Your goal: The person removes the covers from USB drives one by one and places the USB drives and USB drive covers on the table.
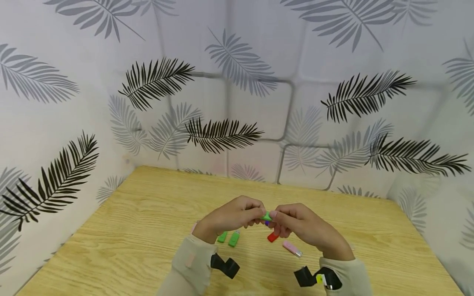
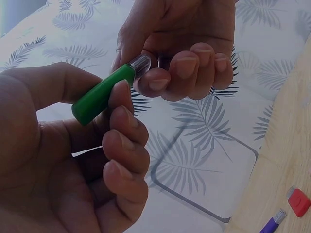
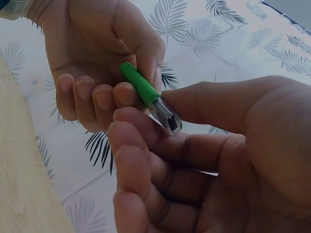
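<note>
Both hands meet over the table, holding a green USB flash drive (image 1: pixel 267 216) raised between them. My left hand (image 1: pixel 235 216) pinches the green body (image 2: pixel 103 95) between thumb and index finger, its other fingers loosely curled. At the opposite end, the thumb and index finger of my right hand (image 1: pixel 309 226) grip the clear cap (image 3: pixel 165 117). Through the cap, which sits against the green body, a dark and silvery part shows.
Below on the wooden table (image 1: pixel 155 205) lie two green flash drives (image 1: pixel 234 238), a red one (image 1: pixel 273 237), a pink one (image 1: pixel 292 248) and a purple one (image 2: pixel 270 225). Behind the table hangs a leaf-patterned cloth (image 1: pixel 255 111).
</note>
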{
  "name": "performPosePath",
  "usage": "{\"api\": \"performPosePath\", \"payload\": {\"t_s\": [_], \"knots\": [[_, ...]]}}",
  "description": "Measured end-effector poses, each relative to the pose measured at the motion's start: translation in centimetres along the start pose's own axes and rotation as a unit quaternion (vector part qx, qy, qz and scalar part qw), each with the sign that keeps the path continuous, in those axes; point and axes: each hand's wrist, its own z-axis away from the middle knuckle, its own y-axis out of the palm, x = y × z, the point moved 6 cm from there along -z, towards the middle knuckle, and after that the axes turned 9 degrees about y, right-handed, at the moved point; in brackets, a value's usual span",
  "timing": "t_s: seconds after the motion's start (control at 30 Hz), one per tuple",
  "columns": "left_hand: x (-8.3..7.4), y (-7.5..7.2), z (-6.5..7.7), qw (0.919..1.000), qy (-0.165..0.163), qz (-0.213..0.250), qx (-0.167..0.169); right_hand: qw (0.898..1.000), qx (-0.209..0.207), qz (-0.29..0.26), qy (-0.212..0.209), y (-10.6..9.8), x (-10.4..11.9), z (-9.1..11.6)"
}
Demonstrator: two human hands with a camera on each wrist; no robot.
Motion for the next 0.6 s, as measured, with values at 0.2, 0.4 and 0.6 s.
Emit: {"api": "performPosePath", "payload": {"t_s": [0.2,0.4,0.6], "knots": [[0.06,0.05,-0.02,1.0000,0.003,0.004,0.003,1.000,-0.010,-0.001,-0.005,0.03,0.14,0.01],[0.29,0.05,-0.08,0.9999,0.003,0.012,0.003,1.000,-0.012,-0.005,-0.010,0.06,0.23,0.08],[0.33,0.01,-0.04,0.9999,0.003,0.010,0.002,1.000,-0.015,-0.002,-0.012,0.20,0.21,-0.08]]}}
